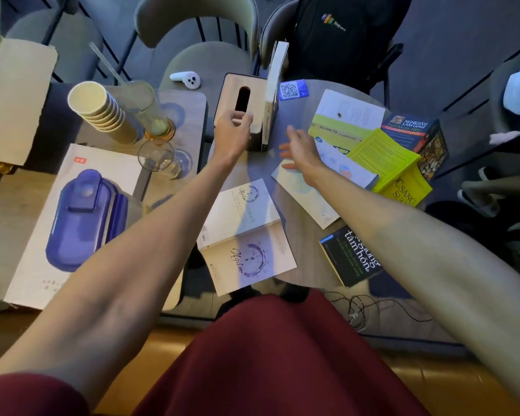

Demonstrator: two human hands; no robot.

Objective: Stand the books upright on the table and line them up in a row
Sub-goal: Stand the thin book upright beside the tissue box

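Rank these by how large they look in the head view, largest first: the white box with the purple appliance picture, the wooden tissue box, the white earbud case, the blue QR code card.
1. White box, clearly largest, though also nearest the camera.
2. Wooden tissue box.
3. Earbud case and QR code card look alike; I won't rank them.

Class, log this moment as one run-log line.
standing: one book against tissue box | left hand: on box | right hand: open, over flat books

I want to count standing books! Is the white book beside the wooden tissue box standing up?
Yes, upright. The white book stands on its bottom edge against the wooden tissue box.
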